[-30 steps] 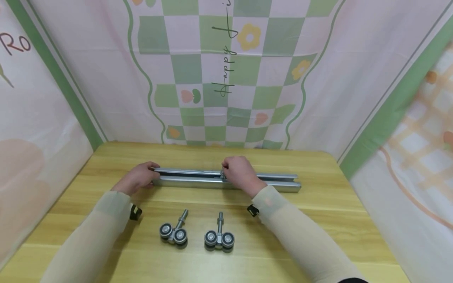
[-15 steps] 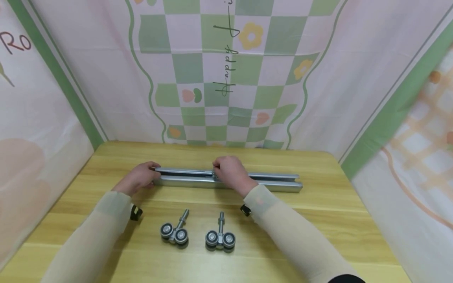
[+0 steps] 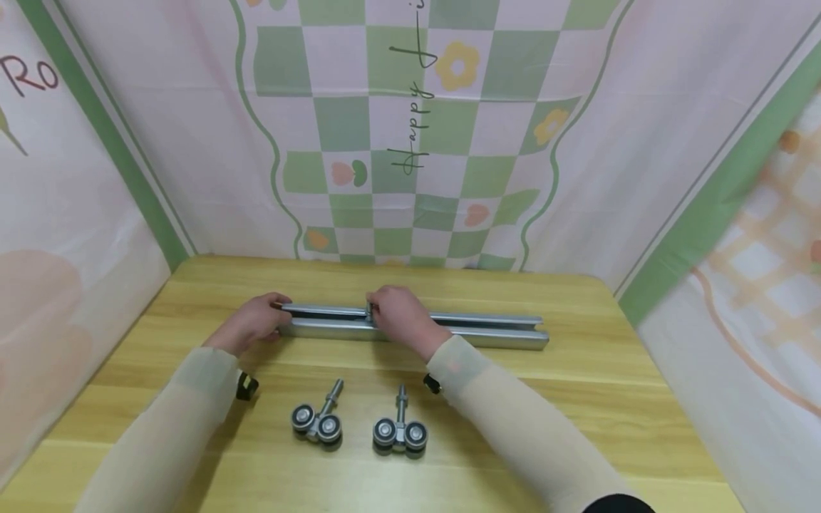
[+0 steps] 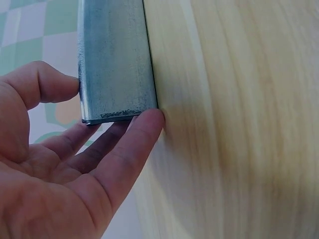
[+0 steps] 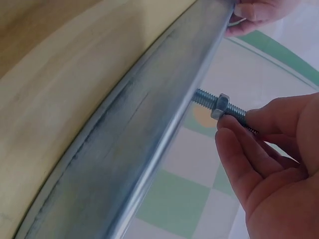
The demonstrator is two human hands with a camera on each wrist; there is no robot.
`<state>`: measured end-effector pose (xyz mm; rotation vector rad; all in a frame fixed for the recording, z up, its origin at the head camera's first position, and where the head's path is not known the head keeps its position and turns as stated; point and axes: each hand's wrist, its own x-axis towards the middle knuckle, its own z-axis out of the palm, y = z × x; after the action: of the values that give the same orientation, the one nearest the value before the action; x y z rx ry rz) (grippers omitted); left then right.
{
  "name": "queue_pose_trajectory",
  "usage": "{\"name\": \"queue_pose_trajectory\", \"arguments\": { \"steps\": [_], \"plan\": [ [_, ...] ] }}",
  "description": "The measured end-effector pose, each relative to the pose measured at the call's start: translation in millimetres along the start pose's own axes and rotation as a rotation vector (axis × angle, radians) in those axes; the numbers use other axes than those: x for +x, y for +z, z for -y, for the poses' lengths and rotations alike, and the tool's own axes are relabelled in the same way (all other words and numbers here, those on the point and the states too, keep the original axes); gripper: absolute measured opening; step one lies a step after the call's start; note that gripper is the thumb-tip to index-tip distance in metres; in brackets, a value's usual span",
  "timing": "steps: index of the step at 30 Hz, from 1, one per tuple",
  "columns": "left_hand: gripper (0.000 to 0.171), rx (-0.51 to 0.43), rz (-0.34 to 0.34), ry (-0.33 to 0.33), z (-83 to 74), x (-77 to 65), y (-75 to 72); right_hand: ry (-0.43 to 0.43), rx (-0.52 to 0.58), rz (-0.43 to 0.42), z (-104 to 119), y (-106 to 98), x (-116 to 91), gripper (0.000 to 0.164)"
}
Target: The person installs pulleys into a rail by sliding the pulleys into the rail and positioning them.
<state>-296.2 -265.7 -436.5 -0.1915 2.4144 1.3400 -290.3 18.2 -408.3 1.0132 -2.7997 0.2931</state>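
Observation:
A galvanized metal channel rail [image 3: 487, 335] lies across the table with its long slot facing up. At its left end my left hand [image 3: 256, 319] grips it; in the left wrist view the thumb touches one edge of the rail [image 4: 117, 59] and the fingers [image 4: 132, 154] reach round the end. Left of the rail's middle, my right hand [image 3: 404, 317] pinches a threaded bolt [image 3: 369, 311] standing out of the slot. A hex nut [image 5: 220, 106] sits on the bolt in the right wrist view. Whatever the bolt joins inside the rail is hidden.
Two roller trolleys lie on the wooden table [image 3: 596, 413] nearer to me: a left one [image 3: 316, 424] with its bolt slanted, and a right one [image 3: 400, 433] with its bolt pointing away. Patterned curtains [image 3: 410, 142] border the table's back and sides.
My right hand has slid left along the rail with the bolt, from past the middle toward my left hand. The left hand and the two roller trolleys have stayed in place.

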Motion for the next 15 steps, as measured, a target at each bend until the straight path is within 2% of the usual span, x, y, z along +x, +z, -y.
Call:
{"name": "queue_pose_trajectory", "arguments": {
  "steps": [7,15],
  "plan": [
    [0.053,0.003,-0.001,-0.002,0.0,0.7,0.5,0.018,0.017,0.089,16,2,4,0.050],
    [0.054,0.007,0.003,0.001,-0.1,0.3,1.4,-0.009,0.017,0.151,29,1,16,0.052]
  ]
}}
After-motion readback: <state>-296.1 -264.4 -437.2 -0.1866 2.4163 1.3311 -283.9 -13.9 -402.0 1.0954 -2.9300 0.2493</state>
